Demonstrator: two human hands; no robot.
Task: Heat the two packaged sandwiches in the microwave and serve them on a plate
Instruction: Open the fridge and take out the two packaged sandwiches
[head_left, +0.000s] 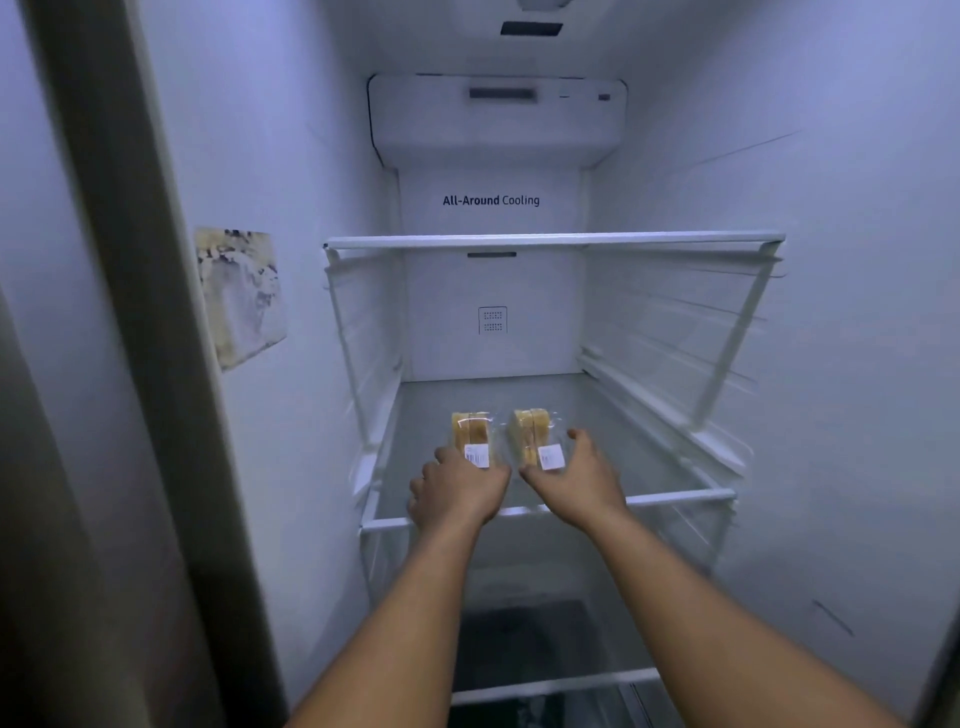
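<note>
Two packaged sandwiches in clear wrap with white labels lie side by side on a glass fridge shelf (649, 457). My left hand (457, 491) reaches in and closes its fingers around the near end of the left sandwich (470, 431). The right sandwich (532, 431) has my right hand (576, 478) on its near end, thumb on the left side and fingers curled round the right side. Both packs still rest on the shelf.
The fridge is open and otherwise bare. Another glass shelf (556, 240) sits above, and a lower shelf edge (556, 683) below. The white side walls close in left and right; the door frame (119, 312) stands at my left.
</note>
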